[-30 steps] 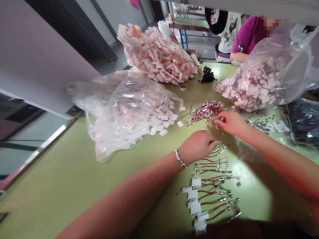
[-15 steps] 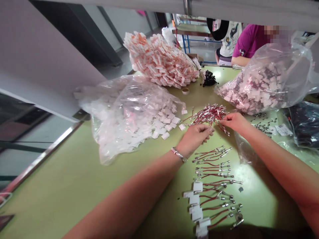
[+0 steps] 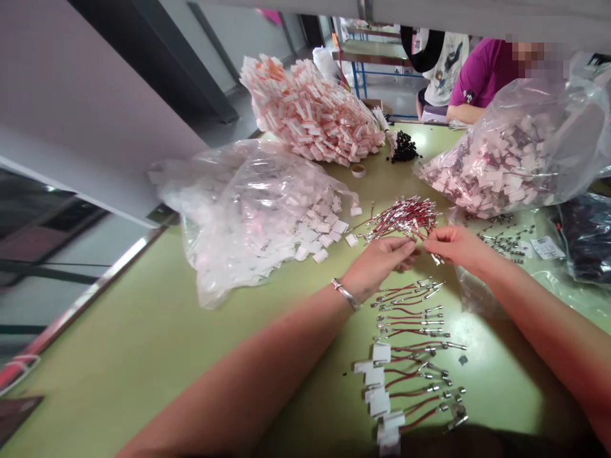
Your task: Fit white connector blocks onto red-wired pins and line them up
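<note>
My left hand (image 3: 382, 262), with a bracelet at the wrist, is pinched closed at the front edge of a pile of red wires (image 3: 403, 216) with metal ends. Just to its right my right hand (image 3: 451, 247) pinches at the pile's right front edge. What either hand's fingertips hold is too small to make out. Below the hands, a column of separate red wires (image 3: 410, 317) lies crosswise on the green table (image 3: 229, 369). The lower wires carry white connectors (image 3: 380, 402) on their left ends.
Left of the pile lies a clear bag of white connectors (image 3: 252, 216). Behind it are an orange-white bundle (image 3: 315, 114) and a tape roll (image 3: 358, 170). A bag of connectors (image 3: 506, 159) and a black package (image 3: 589, 235) are at right. A person in purple (image 3: 482, 73) sits opposite.
My left hand has shifted slightly right, closer to my right hand. The right hand has moved slightly down at the pile's edge. The view has shifted a little.
</note>
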`<state>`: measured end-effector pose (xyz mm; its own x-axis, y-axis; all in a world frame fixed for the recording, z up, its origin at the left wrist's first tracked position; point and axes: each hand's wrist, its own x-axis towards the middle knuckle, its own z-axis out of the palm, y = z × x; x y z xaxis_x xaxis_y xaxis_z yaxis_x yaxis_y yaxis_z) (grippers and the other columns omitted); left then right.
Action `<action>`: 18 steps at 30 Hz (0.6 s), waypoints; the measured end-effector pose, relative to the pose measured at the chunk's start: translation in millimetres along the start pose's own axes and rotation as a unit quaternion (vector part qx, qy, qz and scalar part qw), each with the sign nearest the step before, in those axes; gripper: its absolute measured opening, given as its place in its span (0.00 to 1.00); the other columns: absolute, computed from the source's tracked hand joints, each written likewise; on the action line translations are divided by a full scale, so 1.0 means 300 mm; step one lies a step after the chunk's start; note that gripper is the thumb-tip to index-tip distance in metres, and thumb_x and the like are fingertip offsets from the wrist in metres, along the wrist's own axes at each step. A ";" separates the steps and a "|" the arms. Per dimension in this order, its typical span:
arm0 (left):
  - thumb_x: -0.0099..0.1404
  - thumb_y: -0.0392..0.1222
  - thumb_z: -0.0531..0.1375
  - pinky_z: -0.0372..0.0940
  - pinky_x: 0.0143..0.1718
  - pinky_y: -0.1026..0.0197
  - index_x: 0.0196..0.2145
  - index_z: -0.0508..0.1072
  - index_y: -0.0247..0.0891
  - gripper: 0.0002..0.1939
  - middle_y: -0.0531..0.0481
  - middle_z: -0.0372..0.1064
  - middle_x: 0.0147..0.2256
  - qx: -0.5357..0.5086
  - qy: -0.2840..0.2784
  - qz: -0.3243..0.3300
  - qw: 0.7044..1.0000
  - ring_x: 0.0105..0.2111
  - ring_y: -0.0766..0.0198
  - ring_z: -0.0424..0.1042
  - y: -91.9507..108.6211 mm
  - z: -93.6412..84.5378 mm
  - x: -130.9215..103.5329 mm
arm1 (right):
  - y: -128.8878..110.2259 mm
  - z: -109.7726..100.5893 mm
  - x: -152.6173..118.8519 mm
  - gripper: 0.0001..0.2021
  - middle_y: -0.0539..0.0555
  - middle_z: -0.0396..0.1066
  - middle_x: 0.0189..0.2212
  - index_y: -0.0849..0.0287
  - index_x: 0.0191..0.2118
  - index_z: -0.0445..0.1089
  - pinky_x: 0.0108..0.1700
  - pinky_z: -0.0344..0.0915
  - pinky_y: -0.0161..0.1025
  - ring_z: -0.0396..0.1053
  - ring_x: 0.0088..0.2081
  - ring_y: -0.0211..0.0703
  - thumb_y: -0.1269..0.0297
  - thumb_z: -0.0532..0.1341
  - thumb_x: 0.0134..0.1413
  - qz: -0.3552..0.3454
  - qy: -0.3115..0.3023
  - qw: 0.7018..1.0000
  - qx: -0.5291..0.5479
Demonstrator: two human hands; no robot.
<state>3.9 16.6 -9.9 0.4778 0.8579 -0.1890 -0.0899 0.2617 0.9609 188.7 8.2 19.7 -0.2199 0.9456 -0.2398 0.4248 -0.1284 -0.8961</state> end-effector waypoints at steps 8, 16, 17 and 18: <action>0.55 0.49 0.66 0.62 0.46 0.57 0.28 0.76 0.34 0.13 0.46 0.75 0.34 -0.125 0.013 0.075 0.989 0.38 0.63 0.70 -0.009 0.038 -0.014 | 0.018 0.101 -0.025 0.15 0.46 0.62 0.19 0.57 0.20 0.65 0.30 0.59 0.37 0.59 0.24 0.35 0.56 0.59 0.52 -0.088 0.013 0.996 0.000; 0.60 0.46 0.62 0.63 0.37 0.63 0.28 0.70 0.34 0.12 0.48 0.72 0.31 -0.105 0.026 0.092 0.990 0.32 0.67 0.69 0.012 0.037 -0.024 | 0.005 0.111 -0.040 0.12 0.51 0.71 0.24 0.57 0.26 0.73 0.34 0.63 0.38 0.68 0.30 0.39 0.58 0.58 0.53 -0.117 0.063 0.988 -0.074; 0.61 0.46 0.61 0.63 0.35 0.64 0.29 0.70 0.34 0.12 0.49 0.71 0.30 -0.084 0.042 0.088 0.992 0.30 0.68 0.68 0.015 0.032 -0.024 | -0.003 0.086 -0.045 0.13 0.50 0.69 0.21 0.58 0.26 0.73 0.30 0.61 0.37 0.65 0.26 0.38 0.56 0.57 0.54 -0.105 0.070 0.986 -0.113; 0.63 0.47 0.60 0.62 0.32 0.65 0.30 0.70 0.34 0.12 0.51 0.69 0.28 -0.057 0.058 0.085 0.993 0.28 0.69 0.67 0.018 0.026 -0.024 | -0.011 0.051 -0.050 0.15 0.49 0.67 0.19 0.58 0.25 0.72 0.27 0.58 0.36 0.62 0.23 0.37 0.54 0.57 0.54 -0.095 0.079 0.980 -0.158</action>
<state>6.9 8.3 -1.6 0.3435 0.9376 -0.0535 -0.2618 0.1503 0.9533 177.1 -10.2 20.6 -0.1938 0.9810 0.0031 0.6449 0.1298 -0.7532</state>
